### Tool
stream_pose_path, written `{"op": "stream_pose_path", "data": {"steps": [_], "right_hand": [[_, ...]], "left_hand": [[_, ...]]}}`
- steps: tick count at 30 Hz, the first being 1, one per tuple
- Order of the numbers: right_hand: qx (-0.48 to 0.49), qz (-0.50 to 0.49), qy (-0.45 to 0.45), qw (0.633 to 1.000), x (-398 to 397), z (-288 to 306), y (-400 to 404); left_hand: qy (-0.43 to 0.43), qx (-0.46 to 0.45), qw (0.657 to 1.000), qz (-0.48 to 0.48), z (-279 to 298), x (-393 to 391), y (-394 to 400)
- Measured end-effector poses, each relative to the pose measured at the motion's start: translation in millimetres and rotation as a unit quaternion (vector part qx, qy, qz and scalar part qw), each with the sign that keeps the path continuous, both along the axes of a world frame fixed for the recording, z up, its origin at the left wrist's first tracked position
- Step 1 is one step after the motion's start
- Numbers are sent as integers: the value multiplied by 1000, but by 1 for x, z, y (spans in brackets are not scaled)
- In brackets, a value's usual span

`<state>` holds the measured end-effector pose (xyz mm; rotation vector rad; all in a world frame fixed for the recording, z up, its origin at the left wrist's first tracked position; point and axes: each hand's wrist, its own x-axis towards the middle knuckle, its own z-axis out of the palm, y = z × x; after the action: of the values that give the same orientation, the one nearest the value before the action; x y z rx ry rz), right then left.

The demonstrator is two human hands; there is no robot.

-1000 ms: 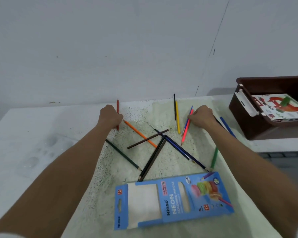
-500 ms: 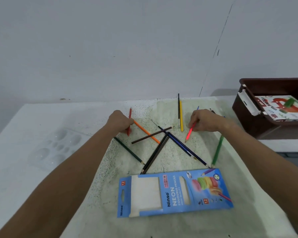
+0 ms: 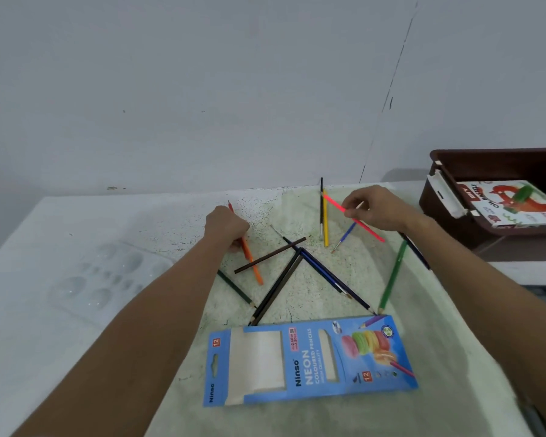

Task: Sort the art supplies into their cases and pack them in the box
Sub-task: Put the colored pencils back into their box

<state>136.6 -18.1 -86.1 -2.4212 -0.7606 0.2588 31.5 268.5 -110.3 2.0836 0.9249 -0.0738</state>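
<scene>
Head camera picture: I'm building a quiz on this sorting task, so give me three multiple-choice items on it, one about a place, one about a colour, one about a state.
1. Where does the oil pastel box sit?
A. in the brown bin
B. on the green cloth
C. under the pencil case

2. What colour is the pencil case?
A. red
B. blue
C. yellow

3. What is the right hand doing?
A. lying flat on the cloth
B. hanging idle
C. holding a pink pencil

Answers:
1 A: the pastel box lies inside the brown bin at the far right.
2 B: the flat case with its clear window is blue.
3 C: the fingers pinch the pink pencil, which slants above the green cloth, while the left hand grips an orange pencil.
</scene>
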Motion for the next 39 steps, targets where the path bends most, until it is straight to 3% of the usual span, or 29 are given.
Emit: {"op": "stream_pose_path", "data": {"steps": [9, 24, 30, 36, 39], "right_hand": [[-15, -198, 75, 977, 15, -38, 58], [-69, -238, 91, 964, 1, -34, 83], [21, -285, 127, 950, -11, -33, 68], [157, -186, 149, 958, -61, 8, 51], [146, -76, 148, 975, -109, 30, 53]], "left_hand": [[-10, -86, 996, 19, -2, 6, 9], [-116, -177, 977, -8, -5, -10, 19], [-167, -214, 962, 31, 0, -24, 28], [-263, -203, 941, 54, 43, -50, 36], [-299, -214, 928, 53, 65, -88, 28]]}}
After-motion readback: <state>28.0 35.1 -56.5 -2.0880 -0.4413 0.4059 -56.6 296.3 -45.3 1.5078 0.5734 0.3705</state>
